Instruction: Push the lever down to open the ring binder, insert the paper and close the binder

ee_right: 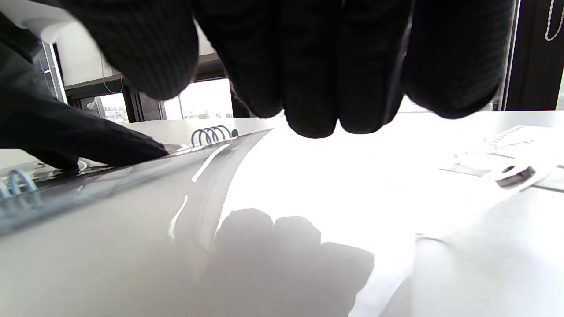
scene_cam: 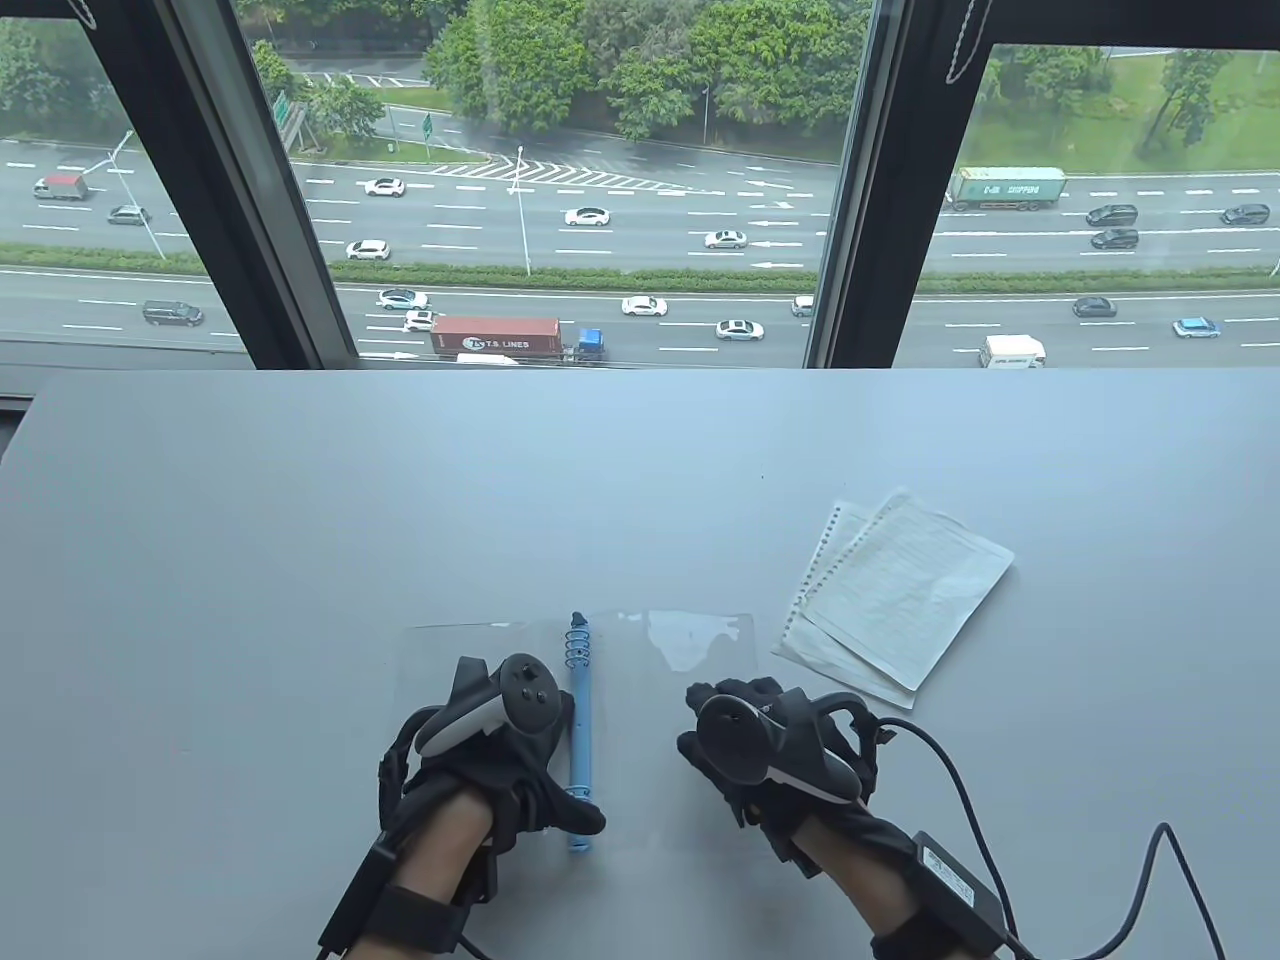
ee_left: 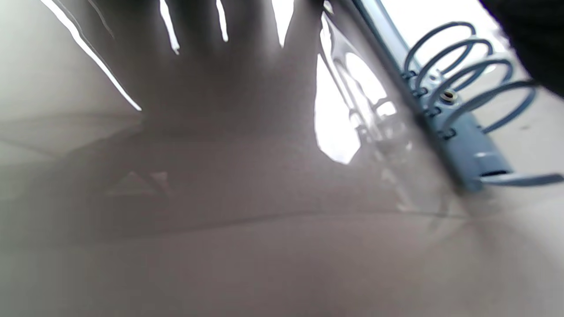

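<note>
Reading "T.S. LINES" on a truck beyond the binder.

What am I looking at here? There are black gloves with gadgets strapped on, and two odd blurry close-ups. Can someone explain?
These are a person's two hands in sensor gloves; the gadget on the back of each is a tracker that records its motion. The wide picture looks down at a grey table by a window. The two close-ups come from small cameras on the wrists, so they look along the tabletop under the fingers.

On the table lies an open binder with clear covers and a blue ring spine. To its right sit loose punched sheets of paper, not yet inserted.

The left hand rests on the left cover, its thumb reaching to the near end of the spine. The right hand hovers over the right cover with fingers loosely curled, holding nothing.
</note>
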`<state>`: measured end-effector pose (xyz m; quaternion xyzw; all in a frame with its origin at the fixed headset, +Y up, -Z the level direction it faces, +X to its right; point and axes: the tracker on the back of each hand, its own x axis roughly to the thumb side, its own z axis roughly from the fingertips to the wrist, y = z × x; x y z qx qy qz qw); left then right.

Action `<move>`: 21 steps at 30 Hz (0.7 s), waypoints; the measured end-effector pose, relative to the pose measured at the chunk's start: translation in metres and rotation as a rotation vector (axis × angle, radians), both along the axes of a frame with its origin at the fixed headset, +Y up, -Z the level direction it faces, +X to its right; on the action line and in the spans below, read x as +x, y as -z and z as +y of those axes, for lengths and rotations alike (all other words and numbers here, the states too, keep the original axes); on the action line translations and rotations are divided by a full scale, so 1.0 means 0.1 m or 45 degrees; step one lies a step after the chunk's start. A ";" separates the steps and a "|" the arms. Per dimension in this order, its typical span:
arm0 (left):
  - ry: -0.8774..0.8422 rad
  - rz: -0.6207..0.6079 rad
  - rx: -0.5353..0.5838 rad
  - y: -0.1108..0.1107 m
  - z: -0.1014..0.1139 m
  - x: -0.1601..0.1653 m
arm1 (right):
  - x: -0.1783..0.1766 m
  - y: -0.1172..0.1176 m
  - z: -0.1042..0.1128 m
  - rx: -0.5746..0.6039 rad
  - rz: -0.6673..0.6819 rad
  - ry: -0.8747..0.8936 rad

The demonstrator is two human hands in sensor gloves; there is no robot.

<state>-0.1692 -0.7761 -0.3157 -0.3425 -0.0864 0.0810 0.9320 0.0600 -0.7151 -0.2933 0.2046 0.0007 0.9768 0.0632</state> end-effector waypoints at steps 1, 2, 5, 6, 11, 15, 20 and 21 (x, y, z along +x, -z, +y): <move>0.002 -0.005 0.007 -0.01 -0.01 0.00 | -0.05 0.00 0.01 -0.026 0.010 0.007; 0.001 -0.012 0.019 -0.02 -0.02 0.00 | -0.14 0.01 0.01 -0.070 0.020 0.019; -0.017 -0.035 0.101 -0.05 -0.03 -0.01 | -0.31 0.11 -0.04 -0.164 0.008 0.110; -0.031 -0.038 0.122 -0.06 -0.04 -0.01 | -0.36 0.17 -0.07 -0.199 -0.014 0.133; -0.043 -0.039 0.089 -0.08 -0.07 -0.02 | -0.55 0.44 -0.19 -0.334 -0.131 0.167; -0.016 -0.056 0.082 -0.09 -0.08 -0.01 | -0.65 0.65 -0.26 -0.359 -0.217 0.126; -0.007 -0.057 0.063 -0.10 -0.07 0.00 | -0.74 0.84 -0.31 -0.293 -0.344 0.117; -0.006 -0.058 0.061 -0.10 -0.07 0.00 | -0.76 0.87 -0.32 -0.282 -0.368 0.113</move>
